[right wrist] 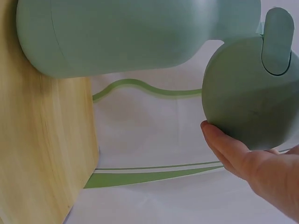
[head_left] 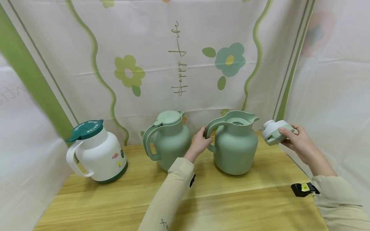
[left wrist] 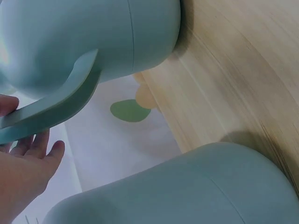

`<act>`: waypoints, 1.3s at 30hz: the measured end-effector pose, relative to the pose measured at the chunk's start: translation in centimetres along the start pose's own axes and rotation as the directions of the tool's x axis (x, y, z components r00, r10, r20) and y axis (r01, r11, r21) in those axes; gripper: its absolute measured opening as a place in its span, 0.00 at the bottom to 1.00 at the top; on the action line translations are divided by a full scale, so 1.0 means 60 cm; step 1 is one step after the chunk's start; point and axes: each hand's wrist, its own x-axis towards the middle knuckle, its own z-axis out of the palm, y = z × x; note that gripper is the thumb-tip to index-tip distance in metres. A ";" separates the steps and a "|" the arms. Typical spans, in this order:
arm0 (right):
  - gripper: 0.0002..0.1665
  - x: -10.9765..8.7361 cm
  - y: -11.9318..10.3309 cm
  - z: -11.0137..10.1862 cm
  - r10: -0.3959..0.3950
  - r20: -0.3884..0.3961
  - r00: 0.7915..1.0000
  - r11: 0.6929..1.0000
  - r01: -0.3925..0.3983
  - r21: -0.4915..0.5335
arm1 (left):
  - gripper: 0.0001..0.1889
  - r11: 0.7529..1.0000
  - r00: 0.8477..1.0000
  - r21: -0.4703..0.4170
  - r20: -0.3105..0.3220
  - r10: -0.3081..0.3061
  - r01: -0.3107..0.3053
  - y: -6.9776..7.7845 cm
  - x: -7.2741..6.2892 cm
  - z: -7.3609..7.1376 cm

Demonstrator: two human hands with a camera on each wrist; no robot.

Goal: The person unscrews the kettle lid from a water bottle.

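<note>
A green thermos jug stands at the right of the table with its top uncovered. My left hand grips its handle, the thumb on one side and fingers around the other. Off to the right, my right hand holds the jug's lid in the air, tilted on its side with the white stopper toward the jug. In the right wrist view the lid's round green top and its press tab face the camera, fingers along its edge.
A second green jug, lid on, stands just left of my left hand. Farther left is a white jug with a dark green lid. All stand on the wooden table, before a hanging flowered cloth.
</note>
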 end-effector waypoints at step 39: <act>0.59 -0.014 0.088 -0.007 0.211 -0.068 0.975 0.924 -0.222 -0.310 | 0.25 0.998 0.997 -0.050 0.072 0.040 -0.036 0.003 -0.009 -0.019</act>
